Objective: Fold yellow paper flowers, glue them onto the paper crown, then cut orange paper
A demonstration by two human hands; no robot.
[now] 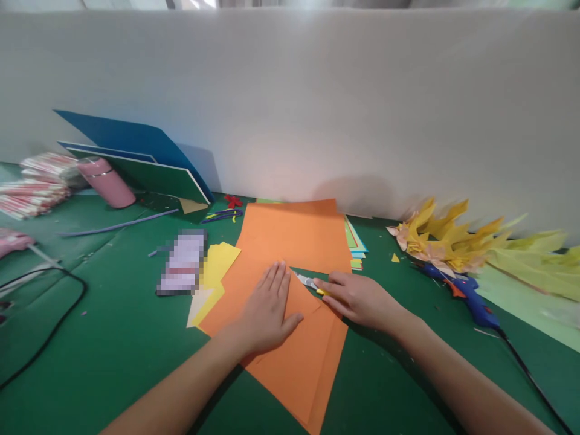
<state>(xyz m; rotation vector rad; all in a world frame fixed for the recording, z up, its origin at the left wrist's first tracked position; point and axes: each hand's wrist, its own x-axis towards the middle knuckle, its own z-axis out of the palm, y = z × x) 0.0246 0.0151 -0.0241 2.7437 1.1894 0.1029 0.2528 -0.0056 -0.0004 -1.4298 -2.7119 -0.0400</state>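
My left hand (267, 311) lies flat with its fingers stretched out on a folded orange paper sheet (299, 368). In my right hand (357, 297) is a utility knife (308, 280) with a yellow body, gripped so that its metal blade points left. The blade rests at the upper edge of the folded sheet, close to my left fingertips. Behind it lies another orange sheet (294, 232), with green table showing in the gap. Yellow paper pieces (217, 266) stick out at the left of the folded sheet.
A phone (183, 263) with a blurred screen lies left. Farther left are a pink bottle (109, 181), leaning blue and green boards (149, 175) and a black cable (67, 320). At right are yellow paper leaves (439, 235) and a blue glue gun (475, 302) with its cord.
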